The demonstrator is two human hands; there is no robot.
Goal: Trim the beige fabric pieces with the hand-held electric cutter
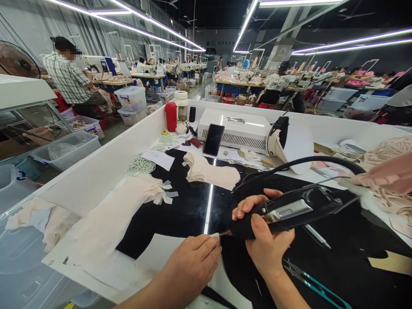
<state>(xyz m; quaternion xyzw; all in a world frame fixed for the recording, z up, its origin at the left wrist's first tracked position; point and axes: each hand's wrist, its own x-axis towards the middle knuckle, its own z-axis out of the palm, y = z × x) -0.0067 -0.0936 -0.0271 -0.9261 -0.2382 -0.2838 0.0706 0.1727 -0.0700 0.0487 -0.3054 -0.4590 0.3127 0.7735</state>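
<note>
My right hand [267, 240] is wrapped around a black corded hand tool [289, 208] with a metal lever on its side. The tool's narrow tip points left, towards my left fingertips. Bunched together, the fingers of my left hand [193, 266] pinch the edge of a pale fabric piece [161, 253] at the table's front. Just what lies under those fingertips is hidden. Right of my right wrist are teal-handled thread snips [318, 285], and a slim pen-like tool [318, 236] lies behind them.
Stacked cream fabric pieces [212, 169] lie mid-table, with a longer pile [109, 214] at left. Behind stand a phone [213, 139], a white vented box [234, 126] and a red bottle [171, 116]. The tool's black cable [309, 159] arches to the right. Beyond the white side wall, people sit at sewing machines.
</note>
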